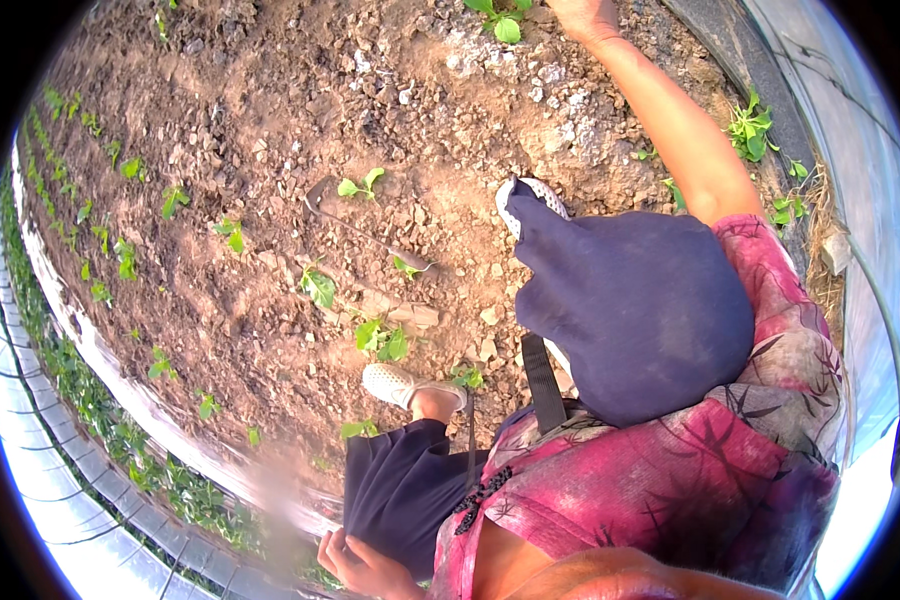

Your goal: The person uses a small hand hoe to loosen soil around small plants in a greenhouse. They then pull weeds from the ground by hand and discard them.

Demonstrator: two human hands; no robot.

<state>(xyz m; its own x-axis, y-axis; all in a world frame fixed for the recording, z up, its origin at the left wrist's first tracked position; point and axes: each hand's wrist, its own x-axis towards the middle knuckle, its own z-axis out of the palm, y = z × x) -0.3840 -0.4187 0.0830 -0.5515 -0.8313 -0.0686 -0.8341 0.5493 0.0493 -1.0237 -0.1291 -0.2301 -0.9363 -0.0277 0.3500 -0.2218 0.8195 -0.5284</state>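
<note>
My right hand [586,16] reaches to the top edge of the view, its fingers cut off, close to a leafy green seedling [504,22]. What it may hold is hidden. Low on the left, my left hand [364,566] rests against the dark trousers [397,495] at my left knee, fingers loosely bent with nothing seen in them. Between my feet and the planted rows, a thin hooked metal hand tool [367,234] lies on the soil. Seedlings [382,341] grow around it, one [361,184] just beside its hooked end.
My shoes [390,384] stand on cloddy soil [255,135] among seedlings. Rows of small plants [124,255] run off to the left. Plastic sheeting [862,172] lines the right side, with a clump of seedlings [750,131] near it. Black strap [544,382] hangs by my leg.
</note>
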